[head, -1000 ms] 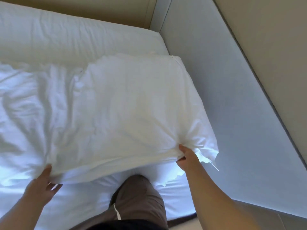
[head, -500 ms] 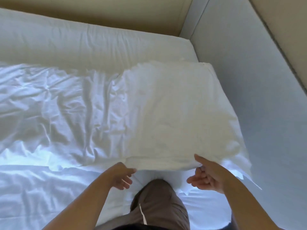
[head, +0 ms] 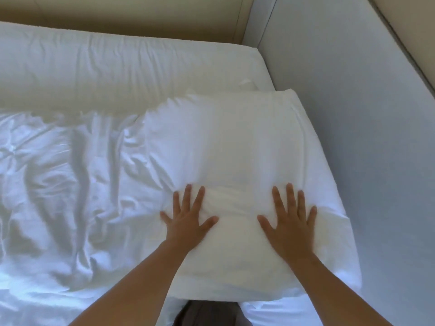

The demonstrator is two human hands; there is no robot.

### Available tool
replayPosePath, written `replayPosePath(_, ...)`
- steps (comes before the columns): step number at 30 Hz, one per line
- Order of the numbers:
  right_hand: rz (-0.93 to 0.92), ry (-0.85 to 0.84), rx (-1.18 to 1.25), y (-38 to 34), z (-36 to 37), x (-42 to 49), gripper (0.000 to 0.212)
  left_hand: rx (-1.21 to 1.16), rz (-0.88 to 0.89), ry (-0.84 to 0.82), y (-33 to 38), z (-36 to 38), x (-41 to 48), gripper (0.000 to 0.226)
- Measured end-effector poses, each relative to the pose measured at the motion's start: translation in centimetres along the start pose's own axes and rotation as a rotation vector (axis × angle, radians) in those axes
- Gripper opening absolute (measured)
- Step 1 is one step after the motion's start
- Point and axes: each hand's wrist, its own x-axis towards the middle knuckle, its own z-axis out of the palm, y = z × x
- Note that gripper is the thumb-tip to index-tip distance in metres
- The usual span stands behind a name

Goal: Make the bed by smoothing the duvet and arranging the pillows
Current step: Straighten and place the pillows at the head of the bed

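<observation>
Pillow [head: 230,161] lies flat on the bed now, at the right side next to the grey upholstered panel [head: 353,137], its far edge short of the bare mattress sheet [head: 117,71] beyond; a second ago it was held up by its near edge, pinched at the corners, and half a second ago both hands were letting go beneath that edge; since then they have come on top of it. Left hand [head: 188,217] is spread, palm down, fingers fanned, pressing into the near half of the pillow; right hand [head: 289,220] is the same, spread and flat, just apart from the left, with a small ridge of fabric raised between them. So the placing looks done and the patting-down has begun; the pillow appears settled where it belongs. Duvet [head: 66,184] to the left is heavily creased, its wrinkles running up to the pillow's left side; judging by that, the smoothing is mostly ahead, and any second pillow is out of view.
</observation>
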Motion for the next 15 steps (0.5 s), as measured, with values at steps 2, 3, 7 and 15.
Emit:
replayPosePath(2, -0.008, -0.018, 0.018, 0.5, 1.8, 0.3, 0.086, 0.033, -0.022, -0.086, -0.6, 1.2, 1.1, 0.089)
replayPosePath(3, -0.007, -0.029, 0.035, 0.3, 2.3, 0.8, 0.085, 0.048, -0.026, -0.091, -0.5, 1.2, 1.5, 0.09)
replayPosePath(7, 0.02, 0.007, 0.071, 0.1, 2.7, 2.0, 0.084, 0.072, 0.289, 0.287, 2.3, -1.0, 3.5, 0.075)
replayPosePath(15, 0.021, 0.08, 0.175, 1.3, 5.8, 1.7, 0.08, 0.37, 0.391, 0.18, 15.4, -7.6, 19.2, 0.083)
